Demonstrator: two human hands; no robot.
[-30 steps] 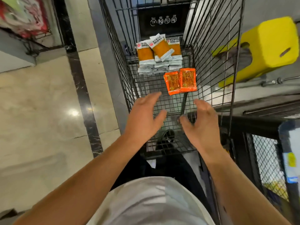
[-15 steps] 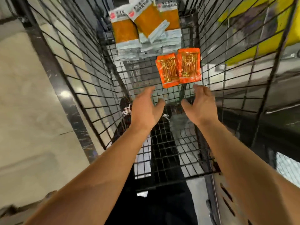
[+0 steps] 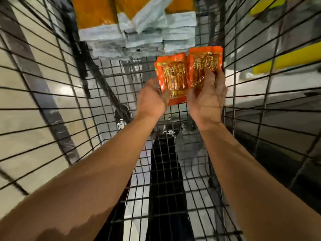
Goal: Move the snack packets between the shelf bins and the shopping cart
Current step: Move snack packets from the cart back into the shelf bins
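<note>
- My left hand pinched the left orange snack packet on the shopping cart floor.
- My right hand gripped the right orange packet.
- Yellow-and-white packets lay stacked at 12 o'clock.

Both bare forearms stretched forward and down, running close to parallel and narrowing toward the wrists. Left hand turned with its back to the camera, thumb lying over the lower edge of the left orange packet, fingers hidden beneath it. Right hand just beside, also seen from the back, fingers curled up over the face of the right orange packet. Hands near each other, not touching. Wrists held straight, elbows out of view.
</note>
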